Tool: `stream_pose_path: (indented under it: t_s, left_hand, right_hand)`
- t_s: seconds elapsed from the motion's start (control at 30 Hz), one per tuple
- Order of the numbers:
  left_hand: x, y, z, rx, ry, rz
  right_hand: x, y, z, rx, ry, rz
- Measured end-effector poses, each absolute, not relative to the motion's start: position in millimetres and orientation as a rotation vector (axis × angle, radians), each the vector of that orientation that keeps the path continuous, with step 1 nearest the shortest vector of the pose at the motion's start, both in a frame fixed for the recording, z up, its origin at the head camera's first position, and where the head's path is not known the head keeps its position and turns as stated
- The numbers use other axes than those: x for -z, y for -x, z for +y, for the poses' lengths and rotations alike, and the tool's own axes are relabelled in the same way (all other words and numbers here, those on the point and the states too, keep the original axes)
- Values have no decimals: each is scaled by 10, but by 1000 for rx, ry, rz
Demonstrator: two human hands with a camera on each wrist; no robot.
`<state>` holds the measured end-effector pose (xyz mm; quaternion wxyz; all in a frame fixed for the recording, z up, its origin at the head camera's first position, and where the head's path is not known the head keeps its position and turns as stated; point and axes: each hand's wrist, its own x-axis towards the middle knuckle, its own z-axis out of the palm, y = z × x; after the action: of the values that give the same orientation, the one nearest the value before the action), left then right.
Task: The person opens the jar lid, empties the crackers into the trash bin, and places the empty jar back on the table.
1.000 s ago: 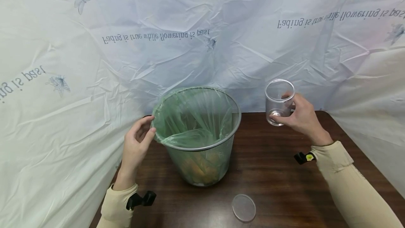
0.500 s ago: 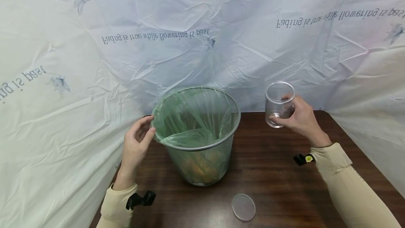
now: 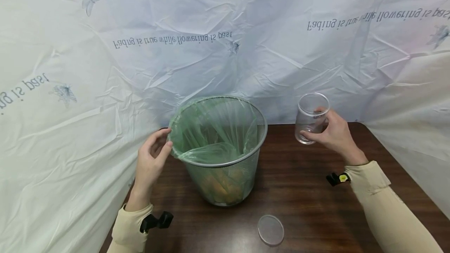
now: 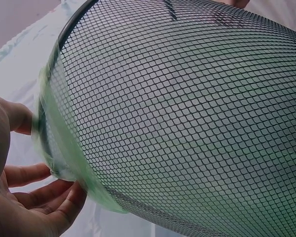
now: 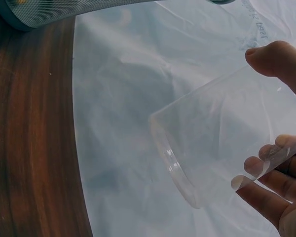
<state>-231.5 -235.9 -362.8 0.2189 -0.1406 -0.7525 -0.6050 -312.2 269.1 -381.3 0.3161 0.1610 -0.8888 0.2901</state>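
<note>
A mesh trash can (image 3: 242, 171) lined with a green trash bag (image 3: 186, 134) stands upright on the table. At its left rim my left hand (image 3: 151, 157) holds the edge with thumb and fingertips, where the bag folds over; the left wrist view shows these fingers (image 4: 64, 205) against the overlapped bag. My right hand (image 3: 337, 134) grips a clear plastic jar (image 3: 309, 122) around its side, raised over the far right of the table. The jar's mouth is uncovered and nothing shows inside it. A round clear lid (image 3: 270, 230) lies on the table in front.
Orange-coloured matter (image 3: 223, 186) shows blurred through the can's mesh, near the bottom. The dark wooden table (image 3: 299, 190) ends at a white printed sheet (image 3: 267, 69) hanging behind and on both sides.
The jar in my right hand has sunk slightly and tilted a little, its mouth leaning to the right. My left hand, the trash can and the lid keep their places.
</note>
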Motion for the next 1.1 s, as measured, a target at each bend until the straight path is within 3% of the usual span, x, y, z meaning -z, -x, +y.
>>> stream_pose_path:
  t_s: [1.1]
  left_hand:
    - [3626, 2313, -2355, 1683, 394, -2066]
  right_hand:
    - [3977, 3107, 2746, -767, -402, -2364]
